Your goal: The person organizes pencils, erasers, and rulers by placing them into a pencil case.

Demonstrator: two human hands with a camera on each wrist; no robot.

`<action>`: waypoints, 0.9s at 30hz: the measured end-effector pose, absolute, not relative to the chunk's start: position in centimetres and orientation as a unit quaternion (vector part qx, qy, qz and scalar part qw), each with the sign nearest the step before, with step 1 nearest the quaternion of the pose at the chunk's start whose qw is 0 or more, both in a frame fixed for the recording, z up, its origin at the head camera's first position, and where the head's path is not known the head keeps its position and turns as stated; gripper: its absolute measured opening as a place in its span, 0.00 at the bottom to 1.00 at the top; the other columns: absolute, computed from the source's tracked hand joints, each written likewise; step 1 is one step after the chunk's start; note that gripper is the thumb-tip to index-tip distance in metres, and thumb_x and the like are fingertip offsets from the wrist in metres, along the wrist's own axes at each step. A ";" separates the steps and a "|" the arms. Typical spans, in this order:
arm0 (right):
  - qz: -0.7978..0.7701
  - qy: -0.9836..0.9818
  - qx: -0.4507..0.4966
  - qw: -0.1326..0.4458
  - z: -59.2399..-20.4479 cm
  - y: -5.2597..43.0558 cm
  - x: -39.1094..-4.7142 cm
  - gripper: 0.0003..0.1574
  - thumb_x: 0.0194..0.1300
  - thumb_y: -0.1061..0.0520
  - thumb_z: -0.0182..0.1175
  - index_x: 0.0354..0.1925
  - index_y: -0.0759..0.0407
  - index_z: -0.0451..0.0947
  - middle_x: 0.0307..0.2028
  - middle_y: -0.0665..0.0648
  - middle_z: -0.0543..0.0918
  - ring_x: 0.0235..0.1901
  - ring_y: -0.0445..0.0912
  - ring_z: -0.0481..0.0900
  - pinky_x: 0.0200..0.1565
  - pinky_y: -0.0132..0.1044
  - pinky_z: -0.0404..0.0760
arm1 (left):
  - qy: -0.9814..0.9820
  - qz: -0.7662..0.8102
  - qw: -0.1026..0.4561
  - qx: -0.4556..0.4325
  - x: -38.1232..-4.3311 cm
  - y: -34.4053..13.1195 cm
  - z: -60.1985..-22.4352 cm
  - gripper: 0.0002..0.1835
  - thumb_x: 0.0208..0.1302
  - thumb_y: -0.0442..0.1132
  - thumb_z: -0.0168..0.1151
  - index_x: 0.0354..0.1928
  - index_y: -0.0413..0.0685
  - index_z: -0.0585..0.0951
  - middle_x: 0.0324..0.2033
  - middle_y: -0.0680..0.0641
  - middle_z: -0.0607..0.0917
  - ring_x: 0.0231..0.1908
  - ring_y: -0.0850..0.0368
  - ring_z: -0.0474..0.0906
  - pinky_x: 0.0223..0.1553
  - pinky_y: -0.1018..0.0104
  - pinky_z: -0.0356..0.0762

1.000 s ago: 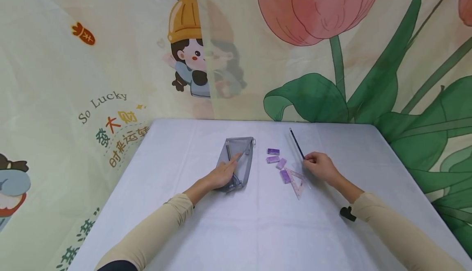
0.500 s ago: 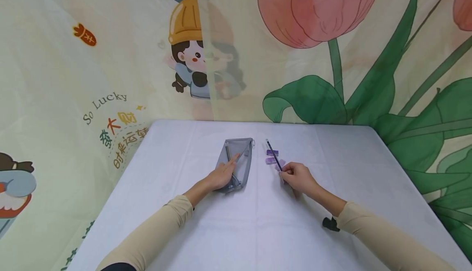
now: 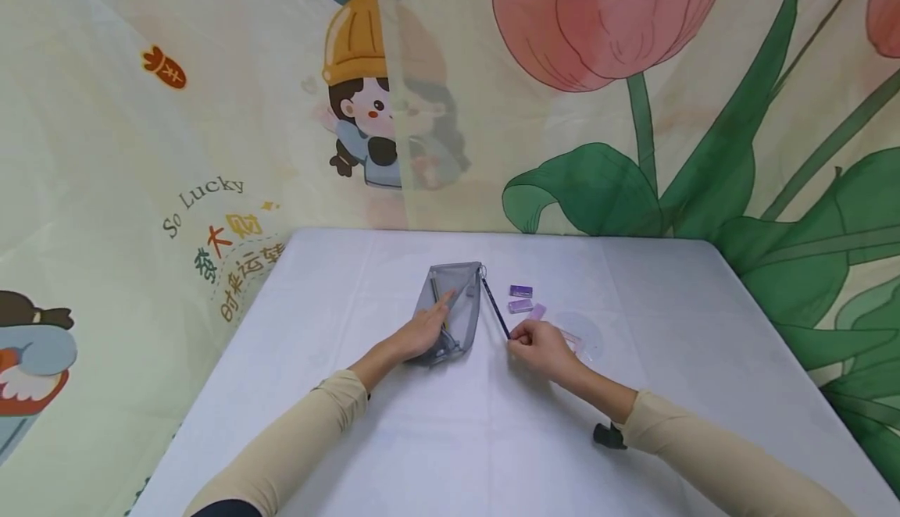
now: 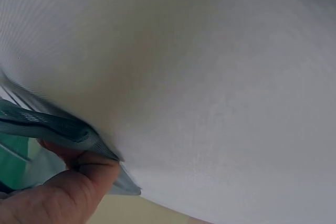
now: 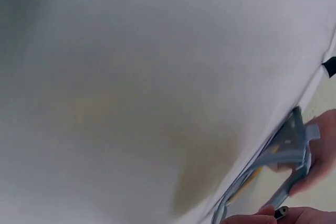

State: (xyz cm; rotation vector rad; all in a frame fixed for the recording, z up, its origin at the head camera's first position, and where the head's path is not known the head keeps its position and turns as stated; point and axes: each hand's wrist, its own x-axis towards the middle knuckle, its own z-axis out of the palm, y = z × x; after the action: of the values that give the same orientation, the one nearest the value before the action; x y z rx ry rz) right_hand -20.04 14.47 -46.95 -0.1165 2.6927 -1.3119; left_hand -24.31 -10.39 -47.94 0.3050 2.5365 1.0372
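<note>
A grey mesh pencil case (image 3: 466, 315) lies on the white-covered table, with a pencil and other items showing through it. My left hand (image 3: 419, 334) grips its near left side, thumb and fingers closing on the mesh edge (image 4: 63, 129) in the left wrist view. In my right hand (image 3: 543, 347) a dark pencil (image 3: 495, 308) is pinched near its lower end. The pencil slants up and left, its top overlapping the zipper corner of the case in the head view. At the lower right of the right wrist view, the pencil's end (image 5: 282, 212) shows between the fingertips.
Purple erasers (image 3: 521, 291) lie right of the case. Beside them are a pinkish set square (image 3: 571, 338) and a clear round sheet (image 3: 589, 328), both partly behind my right hand. A black device (image 3: 608, 436) sits under the right wrist. A printed cloth (image 3: 450, 205) hangs behind the table.
My right hand has moved left with the pencil, passing over the erasers and bringing it up to the case. The left hand stays on the case.
</note>
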 end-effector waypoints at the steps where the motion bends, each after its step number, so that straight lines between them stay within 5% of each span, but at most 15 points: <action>1: -0.439 0.895 -0.035 0.073 -47.0 14.3 -19.8 0.06 0.59 0.62 0.64 0.35 0.65 0.82 0.25 0.53 0.80 0.24 0.41 0.73 0.24 0.30 0.72 | 0.902 0.373 0.192 0.107 -24.4 -10.3 -47.9 0.30 0.78 0.58 0.20 0.79 0.70 0.45 0.76 0.36 0.56 0.74 0.31 0.49 0.69 0.29 0.51; 15: -0.444 0.891 -0.074 0.055 -48.3 10.5 -21.8 0.05 0.58 0.62 0.65 0.33 0.64 0.84 0.23 0.51 0.82 0.23 0.39 0.74 0.26 0.28 0.73 | 0.904 0.365 0.185 0.121 -24.0 -10.5 -48.0 0.29 0.79 0.58 0.21 0.79 0.69 0.46 0.76 0.38 0.55 0.75 0.30 0.46 0.69 0.28 0.48; 22: -0.436 0.894 -0.100 0.031 -48.5 8.1 -23.5 0.06 0.61 0.62 0.66 0.34 0.66 0.84 0.24 0.54 0.84 0.24 0.39 0.75 0.29 0.29 0.76 | 0.914 0.348 0.168 0.123 -23.9 -10.7 -48.0 0.28 0.79 0.56 0.23 0.79 0.69 0.49 0.74 0.36 0.59 0.73 0.30 0.51 0.68 0.29 0.53; 27: -0.420 0.900 -0.098 0.066 -48.6 7.0 -23.8 0.07 0.63 0.60 0.66 0.36 0.64 0.82 0.23 0.52 0.82 0.22 0.39 0.75 0.26 0.29 0.74 | 0.913 0.349 0.168 0.131 -24.1 -10.6 -47.9 0.29 0.79 0.55 0.23 0.79 0.66 0.49 0.73 0.34 0.62 0.72 0.30 0.55 0.66 0.29 0.59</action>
State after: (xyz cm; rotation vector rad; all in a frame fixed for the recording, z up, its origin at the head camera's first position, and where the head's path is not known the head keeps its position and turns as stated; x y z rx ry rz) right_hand -23.83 6.97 -48.57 -0.2960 2.7131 -1.2670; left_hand -24.06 -10.61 -47.93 0.3727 2.5971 0.9918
